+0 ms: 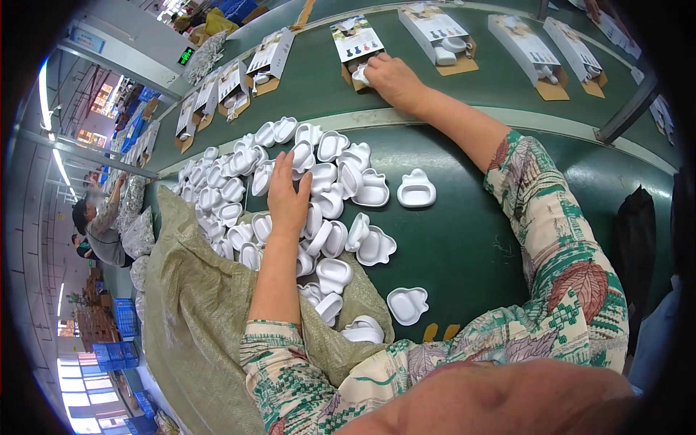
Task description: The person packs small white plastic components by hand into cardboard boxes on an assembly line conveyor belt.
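My left hand [288,199] rests over a heap of small white plastic trays [373,187]. Its fingers are stretched out with the thumb apart, and nothing is plainly gripped. Each tray is a shallow oblong dish with a lobed outer edge. Farther off, my right hand [395,83] reaches to the open end of a printed carton [355,38] on the green conveyor belt. Its fingers are closed on a white plastic piece [361,75] at the carton's mouth. My fingers partly cover that piece.
More open cartons [438,29] with white parts at their mouths lie along the belt [312,83]. A pale metal rail [362,118] divides it from the green table [464,246]. An olive woven sack [196,319] lies under the heap. A person [109,225] is at far left.
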Demonstrator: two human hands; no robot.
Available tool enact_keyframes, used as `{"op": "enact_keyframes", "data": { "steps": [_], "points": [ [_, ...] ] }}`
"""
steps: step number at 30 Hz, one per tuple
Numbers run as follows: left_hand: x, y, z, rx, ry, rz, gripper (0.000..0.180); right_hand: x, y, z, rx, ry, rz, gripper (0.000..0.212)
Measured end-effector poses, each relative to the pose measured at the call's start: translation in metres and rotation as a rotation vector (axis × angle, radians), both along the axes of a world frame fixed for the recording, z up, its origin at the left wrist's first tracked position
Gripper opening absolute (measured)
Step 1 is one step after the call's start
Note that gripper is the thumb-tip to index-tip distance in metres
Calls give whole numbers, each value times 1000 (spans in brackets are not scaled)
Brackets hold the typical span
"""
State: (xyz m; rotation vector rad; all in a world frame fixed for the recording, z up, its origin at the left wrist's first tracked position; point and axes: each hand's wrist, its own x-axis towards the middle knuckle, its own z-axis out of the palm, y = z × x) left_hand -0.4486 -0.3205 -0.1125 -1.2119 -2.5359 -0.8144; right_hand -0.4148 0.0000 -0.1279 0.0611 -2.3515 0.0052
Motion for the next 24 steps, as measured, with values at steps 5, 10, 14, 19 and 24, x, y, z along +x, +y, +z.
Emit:
{"op": "enact_keyframes", "data": {
  "steps": [5, 10, 14, 19, 24],
  "points": [
    [9, 4, 3, 42, 279, 51, 39, -7, 49, 0, -30, 130, -264, 9],
    [-17, -25, -24, -97, 19, 311, 50, -15, 12, -1, -105, 179, -77, 13],
    [-14, -24, -17, -159, 34, 282, 52, -16, -69, 2, -42, 8, 360, 22],
    [-15, -27, -19, -186, 60, 278, 52, -59, -132, 5, -61, -101, 485, 24],
    [-20, -30, -15, -196, 42, 254, 52, -82, -143, 8, -96, -398, 353, 18]
  ]
}}
